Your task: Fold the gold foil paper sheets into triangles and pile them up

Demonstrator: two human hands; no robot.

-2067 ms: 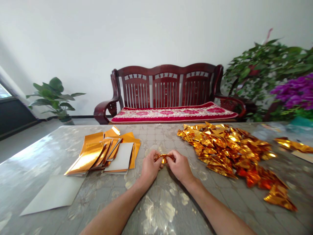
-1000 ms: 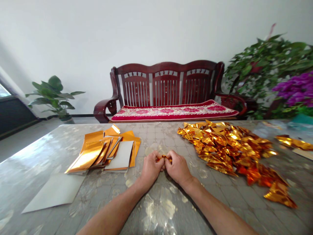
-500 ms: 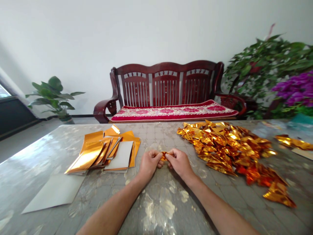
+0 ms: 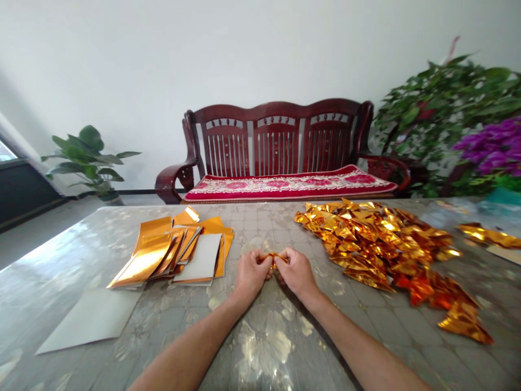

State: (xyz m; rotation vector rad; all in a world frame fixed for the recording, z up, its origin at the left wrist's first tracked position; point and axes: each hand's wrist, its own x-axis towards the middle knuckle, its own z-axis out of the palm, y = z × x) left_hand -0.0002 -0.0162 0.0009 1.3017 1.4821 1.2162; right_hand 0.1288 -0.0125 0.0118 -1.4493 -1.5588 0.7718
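Note:
Between my two hands is a small piece of folded gold foil paper (image 4: 273, 261), pinched from both sides, mostly covered by the fingers. My left hand (image 4: 251, 272) is closed on its left end, thumb on top. On the other end my right hand (image 4: 298, 273) is closed too, its thumb close to the left one. Left of the hands lies a loose stack of flat gold foil sheets (image 4: 152, 252), some with the pale side up. To the right spreads a heap of folded gold foil pieces (image 4: 366, 239).
A single pale sheet (image 4: 91, 317) lies at the left of the patterned table (image 4: 179, 347). Clear plastic wrapping (image 4: 451, 212) and more gold foil (image 4: 488, 235) sit at the far right. Behind the table stands a wooden bench (image 4: 277, 141), with potted plants (image 4: 91, 157) at the sides.
My thumbs have come closer together over the foil piece, and its ends now show above the fingers. The stack and the heap look the same.

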